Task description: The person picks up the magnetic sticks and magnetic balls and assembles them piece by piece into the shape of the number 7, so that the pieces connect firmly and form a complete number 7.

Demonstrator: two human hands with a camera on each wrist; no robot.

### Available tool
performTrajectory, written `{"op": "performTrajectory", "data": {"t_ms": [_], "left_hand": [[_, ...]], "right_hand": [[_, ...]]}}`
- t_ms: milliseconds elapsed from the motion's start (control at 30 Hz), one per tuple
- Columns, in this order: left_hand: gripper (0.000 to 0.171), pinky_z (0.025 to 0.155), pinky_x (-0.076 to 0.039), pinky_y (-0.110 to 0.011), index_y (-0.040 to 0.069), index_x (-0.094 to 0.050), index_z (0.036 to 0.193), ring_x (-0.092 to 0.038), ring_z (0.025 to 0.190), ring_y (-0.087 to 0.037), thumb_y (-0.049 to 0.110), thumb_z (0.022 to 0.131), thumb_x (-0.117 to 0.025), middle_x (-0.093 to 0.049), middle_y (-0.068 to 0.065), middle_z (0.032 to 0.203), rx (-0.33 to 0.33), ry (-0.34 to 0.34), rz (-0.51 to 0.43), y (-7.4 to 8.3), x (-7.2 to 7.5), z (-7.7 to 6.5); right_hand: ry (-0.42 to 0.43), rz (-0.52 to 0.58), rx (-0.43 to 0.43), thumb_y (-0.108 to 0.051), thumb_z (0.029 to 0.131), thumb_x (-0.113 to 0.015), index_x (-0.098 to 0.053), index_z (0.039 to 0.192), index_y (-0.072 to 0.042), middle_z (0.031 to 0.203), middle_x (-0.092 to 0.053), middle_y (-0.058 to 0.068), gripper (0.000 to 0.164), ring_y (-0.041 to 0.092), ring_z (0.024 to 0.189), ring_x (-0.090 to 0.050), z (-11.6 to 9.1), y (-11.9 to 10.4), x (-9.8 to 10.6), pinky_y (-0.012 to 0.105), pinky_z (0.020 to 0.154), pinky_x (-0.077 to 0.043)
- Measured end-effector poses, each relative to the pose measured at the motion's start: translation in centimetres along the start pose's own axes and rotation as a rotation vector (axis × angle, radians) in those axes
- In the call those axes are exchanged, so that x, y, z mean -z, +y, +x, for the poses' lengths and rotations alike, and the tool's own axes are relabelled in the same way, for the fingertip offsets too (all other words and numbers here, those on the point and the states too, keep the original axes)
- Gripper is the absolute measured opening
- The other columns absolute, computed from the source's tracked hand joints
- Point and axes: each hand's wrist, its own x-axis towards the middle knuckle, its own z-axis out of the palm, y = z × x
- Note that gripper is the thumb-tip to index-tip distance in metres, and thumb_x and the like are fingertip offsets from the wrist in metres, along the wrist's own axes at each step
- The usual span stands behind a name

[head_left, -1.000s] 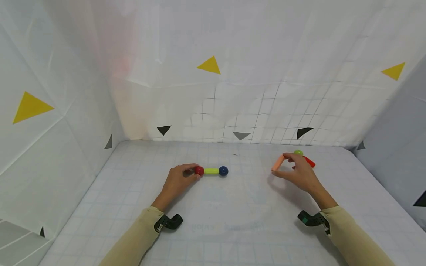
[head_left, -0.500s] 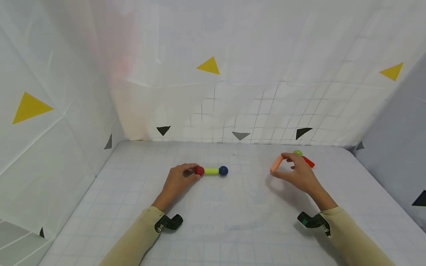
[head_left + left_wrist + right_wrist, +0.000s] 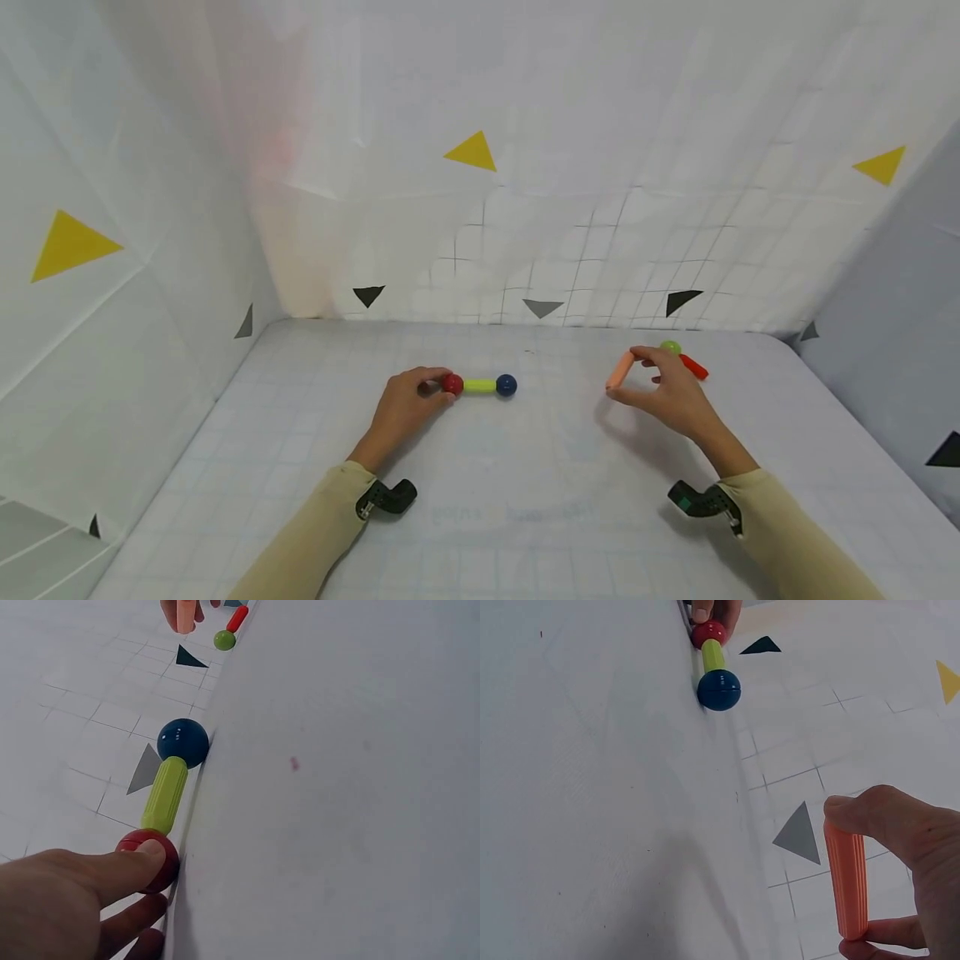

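My left hand [image 3: 408, 408] pinches a red ball [image 3: 453, 384] between thumb and fingers. That ball joins a yellow-green rod [image 3: 480, 386], whose far end carries a dark blue ball [image 3: 506, 385]; the three lie in a line on the table. On the right, my right hand [image 3: 671, 396] holds an orange ribbed rod [image 3: 847, 881] by its two ends, thumb on one end and fingers on the other. Its shadow falls on the table below. Behind that hand lie a light green ball [image 3: 671, 347] and a red rod [image 3: 694, 367], end to end in the left wrist view.
The white table [image 3: 510, 483] has faint grid lines. A white sheet wall [image 3: 600, 208] with yellow and black triangles rises at the back, and sheet walls close both sides. Each wrist wears a black camera mount [image 3: 386, 497].
My right hand has drifted slightly left with the orange rod. The left hand keeps its pinch on the red ball, and the joined pieces sit almost where they were.
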Motion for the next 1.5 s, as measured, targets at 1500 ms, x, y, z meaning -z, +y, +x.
{"op": "performTrajectory", "data": {"t_ms": [1500], "left_hand": [[0.039,0.074,-0.047,-0.035,0.024,-0.076,0.127,-0.058,0.091,-0.017,0.028,0.089,-0.085,-0.070,0.006,0.106,0.049,0.010,0.057,0.7,-0.4,0.5]], "right_hand": [[0.024,0.033,0.122,-0.035,0.083,-0.090,-0.052,0.145,0.003,0.139,-0.055,0.020,0.083,0.039,0.123,-0.051,-0.7,-2.8,-0.9,0.061,0.096,-0.049]]}}
